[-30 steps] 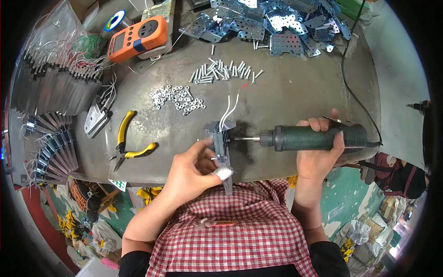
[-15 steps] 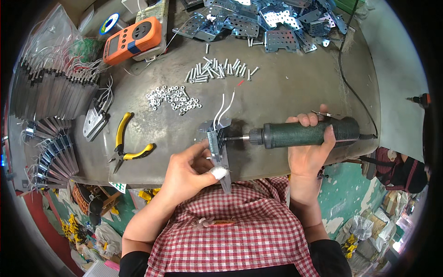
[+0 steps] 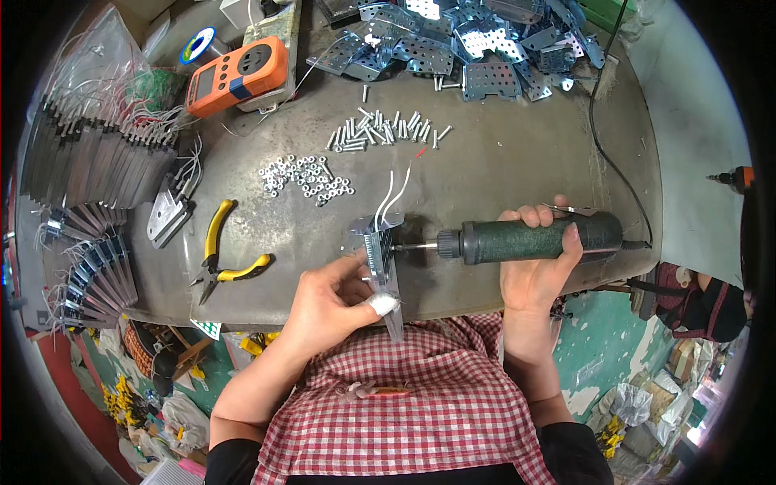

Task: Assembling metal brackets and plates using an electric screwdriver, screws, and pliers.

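Note:
My left hand point(image 3: 333, 301), its thumb wrapped in white, is closed round a metal assembly point(image 3: 380, 255) with a perforated bracket, a flat strip pointing toward me and two white wires rising from its far end. In my right hand point(image 3: 533, 271) is a dark green electric screwdriver point(image 3: 521, 242), held level with its fingers wrapped round the body. Its bit meets the right side of the bracket; the exact contact spot is too small to tell. Beyond the hands lie a heap of screws point(image 3: 384, 129) and a spread of nuts point(image 3: 303, 176).
Yellow-handled pliers point(image 3: 217, 250) lie left of my left hand. Stacked strips with wires point(image 3: 97, 158) and a fan of assembled pieces point(image 3: 101, 271) fill the left side. An orange meter point(image 3: 238, 77) and perforated metal plates point(image 3: 493, 81) sit at the back. A black cord point(image 3: 598, 137) runs along the right.
The screwdriver and my right hand have shifted slightly left, toward the bracket. My left hand keeps its hold on the assembly. The whole view has moved a little.

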A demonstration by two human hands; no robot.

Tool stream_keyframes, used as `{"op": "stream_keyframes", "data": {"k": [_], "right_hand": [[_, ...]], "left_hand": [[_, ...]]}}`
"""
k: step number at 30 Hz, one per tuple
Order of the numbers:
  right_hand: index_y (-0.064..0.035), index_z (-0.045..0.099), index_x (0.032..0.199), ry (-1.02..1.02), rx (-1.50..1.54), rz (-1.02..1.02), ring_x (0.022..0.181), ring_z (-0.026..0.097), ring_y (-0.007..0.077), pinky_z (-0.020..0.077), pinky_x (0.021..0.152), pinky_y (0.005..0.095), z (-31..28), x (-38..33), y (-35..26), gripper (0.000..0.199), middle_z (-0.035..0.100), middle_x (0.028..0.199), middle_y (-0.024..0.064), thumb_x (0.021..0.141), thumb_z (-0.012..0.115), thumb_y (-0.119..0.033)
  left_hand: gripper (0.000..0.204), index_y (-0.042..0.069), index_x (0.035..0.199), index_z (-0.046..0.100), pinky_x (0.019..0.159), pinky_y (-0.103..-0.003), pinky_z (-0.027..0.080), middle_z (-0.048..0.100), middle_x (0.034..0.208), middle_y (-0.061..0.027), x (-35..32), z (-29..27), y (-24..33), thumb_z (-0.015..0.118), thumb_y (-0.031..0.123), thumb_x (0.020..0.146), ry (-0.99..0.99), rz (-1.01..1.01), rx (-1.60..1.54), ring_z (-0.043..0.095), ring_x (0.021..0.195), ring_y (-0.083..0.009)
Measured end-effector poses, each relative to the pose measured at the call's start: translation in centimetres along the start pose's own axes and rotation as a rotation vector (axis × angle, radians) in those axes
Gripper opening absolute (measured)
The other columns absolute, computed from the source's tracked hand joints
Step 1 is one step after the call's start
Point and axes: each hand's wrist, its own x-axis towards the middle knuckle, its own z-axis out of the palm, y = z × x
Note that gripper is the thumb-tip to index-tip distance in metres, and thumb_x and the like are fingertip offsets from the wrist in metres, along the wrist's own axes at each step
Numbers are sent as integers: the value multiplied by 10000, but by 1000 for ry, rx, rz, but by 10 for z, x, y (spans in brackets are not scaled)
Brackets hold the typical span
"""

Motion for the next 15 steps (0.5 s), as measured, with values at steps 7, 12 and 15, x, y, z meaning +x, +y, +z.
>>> {"op": "stream_keyframes", "data": {"k": [7,12,15], "right_hand": [[-105,441,1147,43,474,88,833,464,140,353,867,370,13,-1,-9,439,444,849,-3,766,610,-244],[-112,434,1219,75,365,104,835,453,139,354,877,382,5,-8,-15,527,420,853,-6,752,638,-247],[-100,436,1217,82,360,111,832,449,145,361,867,383,-10,-9,-17,520,417,848,0,755,631,-235]], "left_hand": [[517,5,1026,564,649,-322,492,581,914,-142,-11,-3,24,751,177,576,36,759,680,602,786,-286],[374,79,1068,522,785,-399,503,524,1129,-205,0,4,-11,595,31,705,164,948,833,561,952,-378],[320,43,1034,514,726,-387,488,553,1001,-209,-6,-2,-9,597,40,725,67,637,692,566,864,-356]]}}
